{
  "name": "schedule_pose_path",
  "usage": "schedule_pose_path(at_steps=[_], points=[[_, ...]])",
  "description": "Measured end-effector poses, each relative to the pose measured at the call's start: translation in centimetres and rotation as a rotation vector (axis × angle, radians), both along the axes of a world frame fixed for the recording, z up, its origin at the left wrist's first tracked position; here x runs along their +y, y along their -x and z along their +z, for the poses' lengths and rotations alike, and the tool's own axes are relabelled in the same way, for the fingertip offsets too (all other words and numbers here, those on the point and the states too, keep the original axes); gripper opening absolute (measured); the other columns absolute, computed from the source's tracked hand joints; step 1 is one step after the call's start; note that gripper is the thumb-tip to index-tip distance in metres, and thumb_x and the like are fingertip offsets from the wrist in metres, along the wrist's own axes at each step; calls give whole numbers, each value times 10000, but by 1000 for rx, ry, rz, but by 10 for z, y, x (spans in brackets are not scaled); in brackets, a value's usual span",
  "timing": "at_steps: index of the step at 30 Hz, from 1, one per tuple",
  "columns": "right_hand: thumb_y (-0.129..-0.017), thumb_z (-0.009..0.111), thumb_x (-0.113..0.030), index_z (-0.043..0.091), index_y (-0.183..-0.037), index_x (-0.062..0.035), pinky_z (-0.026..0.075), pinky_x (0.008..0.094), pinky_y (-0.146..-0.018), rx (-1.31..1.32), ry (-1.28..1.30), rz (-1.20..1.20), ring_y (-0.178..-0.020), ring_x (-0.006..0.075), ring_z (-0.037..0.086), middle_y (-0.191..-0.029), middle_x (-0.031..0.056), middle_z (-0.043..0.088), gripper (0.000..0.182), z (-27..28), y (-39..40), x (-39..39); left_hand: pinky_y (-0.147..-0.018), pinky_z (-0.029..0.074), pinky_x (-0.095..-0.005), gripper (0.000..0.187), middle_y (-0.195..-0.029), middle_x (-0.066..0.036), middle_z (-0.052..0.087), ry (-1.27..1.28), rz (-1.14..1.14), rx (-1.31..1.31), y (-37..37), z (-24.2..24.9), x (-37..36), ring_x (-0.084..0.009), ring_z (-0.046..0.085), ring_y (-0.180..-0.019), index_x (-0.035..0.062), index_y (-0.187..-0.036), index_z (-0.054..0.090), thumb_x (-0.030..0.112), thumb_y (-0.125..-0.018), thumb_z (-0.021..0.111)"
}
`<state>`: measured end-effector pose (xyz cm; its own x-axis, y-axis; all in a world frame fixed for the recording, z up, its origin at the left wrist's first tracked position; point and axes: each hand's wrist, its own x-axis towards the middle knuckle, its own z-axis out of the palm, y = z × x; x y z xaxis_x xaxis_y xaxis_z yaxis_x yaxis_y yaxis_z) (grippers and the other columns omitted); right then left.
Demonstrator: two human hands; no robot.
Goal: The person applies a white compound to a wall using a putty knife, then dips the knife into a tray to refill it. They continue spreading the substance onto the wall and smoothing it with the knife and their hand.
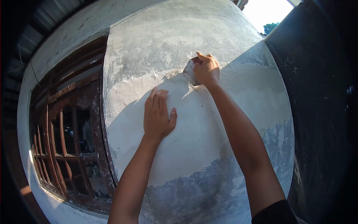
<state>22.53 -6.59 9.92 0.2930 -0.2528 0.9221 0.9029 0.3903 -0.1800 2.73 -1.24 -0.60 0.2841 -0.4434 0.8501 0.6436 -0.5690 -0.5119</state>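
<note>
My right hand (208, 70) is closed around a flat scraper (191, 73), whose blade lies against the wall (186, 127). Pale, wet-looking plaster (128, 91) covers a broad band of that wall, with a rough ridge of it (173, 74) just left of the blade. Lower and to the left, my left hand (158, 112) rests with its palm toward the plastered surface, fingers stretched up and thumb apart, holding nothing. The scraper's handle is hidden in my right fist.
A dark brown wooden window (71, 130) with glass panes is set into the wall on the left. On the right stands a dark wall (313, 112). Bare grey patches (186, 198) show below the plaster band. Sunlight and shadow cross the surface.
</note>
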Motion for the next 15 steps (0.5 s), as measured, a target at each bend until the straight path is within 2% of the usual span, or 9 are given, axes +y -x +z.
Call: schedule_pose_path(at_steps=[3, 4, 6, 8, 10, 12, 14, 15], points=[[-759, 607, -126, 633, -1236, -127, 486, 358, -858, 279, -74, -68, -946, 216, 628, -1023, 77, 621, 478, 0, -29, -29, -1073, 288, -479, 537, -1269, -191, 469, 23, 27, -18, -1, -1, -1, -403, 355, -1310, 3, -1268, 397, 161, -793, 592], [-759, 607, -126, 633, -1236, -127, 486, 358, -858, 279, -72, -69, -946, 216, 628, -1023, 77, 621, 478, -1, -29, -25, -1073, 288, -479, 537, -1269, -191, 469, 25, 25, -17, -1, -1, 0, -403, 355, -1310, 3, -1268, 397, 161, -793, 592], [-762, 608, -136, 627, -1247, -146, 481, 355, -869, 107, -137, 20, -946, 224, 626, -1031, 71, 617, 485, -2, -19, -19, -1073, 290, -478, 539, -1268, -194, 470, 4, 8, 2, -2, 1, 1, -402, 354, -1311, 4, -1270, 397, 163, -794, 593], [-763, 607, -146, 633, -1245, -199, 469, 351, -898, -43, -41, 56, -965, 222, 619, -1031, 60, 611, 485, -8, 0, -5, -1060, 308, -472, 536, -1259, -190, 472, -12, 19, -3, -1, 0, -1, -390, 364, -1303, 2, -1255, 409, 170, -782, 596], [-760, 609, -143, 639, -1237, -207, 465, 359, -895, 99, 44, -54, -961, 220, 618, -1022, 55, 611, 481, -5, -7, -6, -1046, 325, -465, 533, -1249, -186, 473, -33, 39, -6, 0, 0, -2, -378, 374, -1294, 0, -1241, 421, 178, -771, 599], [-755, 608, -138, 646, -1226, -217, 461, 367, -890, 242, 11, -86, -970, 214, 613, -1025, 51, 612, 479, -4, -26, -25, -1049, 324, -469, 533, -1250, -187, 474, -16, 39, -34, -1, -1, -2, -384, 376, -1290, 0, -1243, 420, 171, -772, 601], [-751, 605, -126, 641, -1235, -201, 464, 366, -885, 249, -27, -68, -977, 217, 608, -1021, 65, 612, 491, -3, -31, -24, -1049, 324, -469, 535, -1252, -189, 473, -27, 31, -22, -1, 1, 0, -387, 375, -1291, -1, -1246, 418, 171, -773, 601], [-751, 598, -125, 638, -1240, -194, 464, 362, -890, 154, -14, 28, -989, 221, 605, -1023, 72, 613, 495, -4, -23, -21, -1048, 324, -470, 538, -1254, -191, 472, -39, 22, -16, -2, 2, 1, -390, 373, -1292, -1, -1249, 416, 172, -774, 601]])
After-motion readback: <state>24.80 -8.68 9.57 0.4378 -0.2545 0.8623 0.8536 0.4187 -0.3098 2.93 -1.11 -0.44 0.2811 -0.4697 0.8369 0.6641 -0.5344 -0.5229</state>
